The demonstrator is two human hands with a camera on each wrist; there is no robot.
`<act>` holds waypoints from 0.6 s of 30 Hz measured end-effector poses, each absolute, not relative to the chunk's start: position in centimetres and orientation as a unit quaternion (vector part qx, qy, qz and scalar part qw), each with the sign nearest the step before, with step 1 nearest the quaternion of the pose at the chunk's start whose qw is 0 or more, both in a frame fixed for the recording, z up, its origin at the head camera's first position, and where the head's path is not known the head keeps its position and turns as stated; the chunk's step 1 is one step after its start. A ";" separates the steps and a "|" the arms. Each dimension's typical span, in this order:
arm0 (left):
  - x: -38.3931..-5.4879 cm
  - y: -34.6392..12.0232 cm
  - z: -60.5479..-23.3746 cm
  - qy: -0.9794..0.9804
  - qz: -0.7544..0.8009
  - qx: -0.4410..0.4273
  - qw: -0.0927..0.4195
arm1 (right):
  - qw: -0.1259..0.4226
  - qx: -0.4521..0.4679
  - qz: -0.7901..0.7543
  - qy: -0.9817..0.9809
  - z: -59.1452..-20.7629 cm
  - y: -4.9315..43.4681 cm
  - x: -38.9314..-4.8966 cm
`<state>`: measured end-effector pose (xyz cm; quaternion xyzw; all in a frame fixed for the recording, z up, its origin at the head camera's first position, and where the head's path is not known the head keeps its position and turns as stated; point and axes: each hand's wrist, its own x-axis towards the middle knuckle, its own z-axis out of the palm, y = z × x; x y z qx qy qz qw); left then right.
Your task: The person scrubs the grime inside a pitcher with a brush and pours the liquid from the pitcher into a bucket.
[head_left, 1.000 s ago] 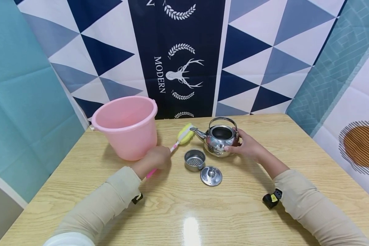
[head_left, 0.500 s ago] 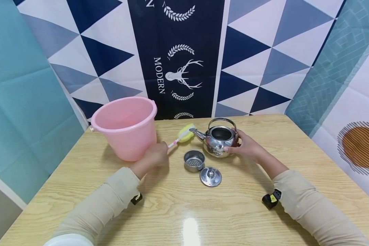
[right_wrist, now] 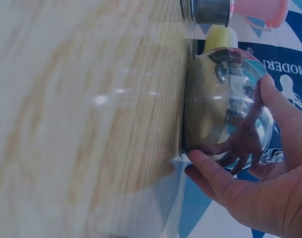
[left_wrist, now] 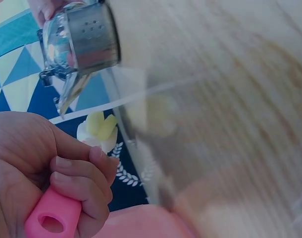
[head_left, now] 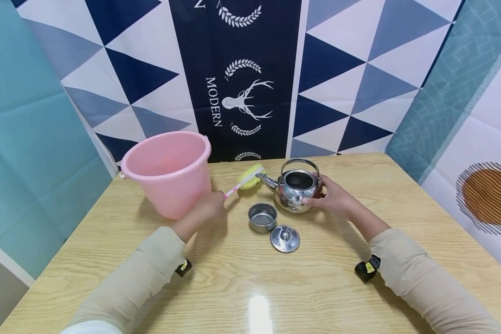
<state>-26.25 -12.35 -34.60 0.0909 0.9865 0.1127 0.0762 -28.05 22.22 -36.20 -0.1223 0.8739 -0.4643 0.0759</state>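
Observation:
My left hand (head_left: 208, 207) grips the pink handle (left_wrist: 53, 215) of a sponge bottle brush, fingers curled round it. The brush's yellow and white sponge head (head_left: 249, 176) points away to the right, its tip beside the kettle's spout. In the head view, the handle's lower end is hidden by the hand. A shiny steel kettle (head_left: 294, 197), lidless and upright on the table, has its spout to the left. My right hand (head_left: 334, 199) holds its right side, thumb in front and fingers behind. Before the kettle lie a perforated steel strainer (head_left: 262, 221) and a round lid (head_left: 285, 239).
A pink bucket (head_left: 171, 185) stands at the back left, close to my left hand. The wooden table (head_left: 317, 287) reaches back to a patterned cloth (head_left: 242, 46). A white rounded object (head_left: 93, 327) shows at the bottom left edge.
My left hand has shifted slightly back and left with the brush, and the handle's pink end has gone out of sight. The right hand and kettle stay in place.

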 end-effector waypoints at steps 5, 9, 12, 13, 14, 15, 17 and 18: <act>-25.8 -12.7 -32.7 0.984 0.121 0.109 0.074 | 0.075 -0.124 -0.464 0.874 -36.1 22.1 -28.0; -25.2 -13.2 -31.0 0.985 0.095 0.133 0.061 | 0.074 -0.125 -0.462 0.875 -36.0 22.1 -28.0; -24.7 -13.5 -30.1 0.987 0.081 0.131 0.052 | 0.077 -0.122 -0.458 0.877 -36.0 22.1 -28.0; -24.6 -13.6 -29.9 0.988 0.076 0.128 0.049 | 0.078 -0.122 -0.458 0.877 -36.1 22.1 -28.0; -24.5 -13.7 -29.7 0.989 0.071 0.125 0.046 | 0.079 -0.121 -0.458 0.877 -36.1 22.1 -28.0; -24.4 -13.7 -29.5 0.989 0.066 0.122 0.042 | 0.080 -0.121 -0.459 0.877 -36.1 22.1 -28.0; -24.1 -13.9 -29.2 0.991 0.060 0.116 0.033 | 0.081 -0.120 -0.461 0.876 -36.1 22.1 -28.0; -24.0 -14.0 -29.1 0.992 0.055 0.114 0.026 | 0.082 -0.121 -0.462 0.875 -36.1 22.1 -28.0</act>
